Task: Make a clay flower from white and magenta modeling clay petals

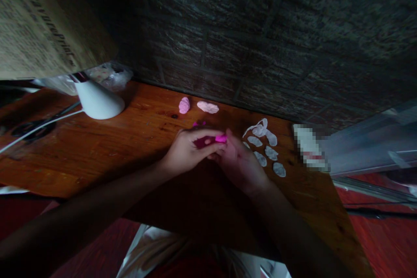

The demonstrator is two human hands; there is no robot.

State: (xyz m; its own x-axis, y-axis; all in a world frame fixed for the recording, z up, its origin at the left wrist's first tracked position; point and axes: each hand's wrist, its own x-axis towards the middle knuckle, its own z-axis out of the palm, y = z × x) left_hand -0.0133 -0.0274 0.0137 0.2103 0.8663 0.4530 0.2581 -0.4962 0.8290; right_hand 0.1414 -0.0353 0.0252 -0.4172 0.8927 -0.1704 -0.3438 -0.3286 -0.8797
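Note:
Over the wooden table my left hand (186,151) pinches a bright pink lump of what looks like modelling clay (221,138) between thumb and fingers. My right hand (239,163) meets it from the other side, its fingers closed against the same lump and partly hidden. Small crumbs of the same bright pink (199,124) lie just behind my left hand. Farther back rest a pink textured lump (184,105) and a paler pink flattened piece (208,107). To the right of my right hand are several flat, whitish translucent pieces (271,153), with a tangled strip (260,129) behind them.
A lamp with a white cone base (99,100) and printed shade (48,21) stands at left, its white cable (42,126) crossing black-handled scissors (34,130). Crumpled clear plastic (112,76) lies behind. A stone-patterned wall (228,30) bounds the back; a blurred whitish object (309,147) sits right.

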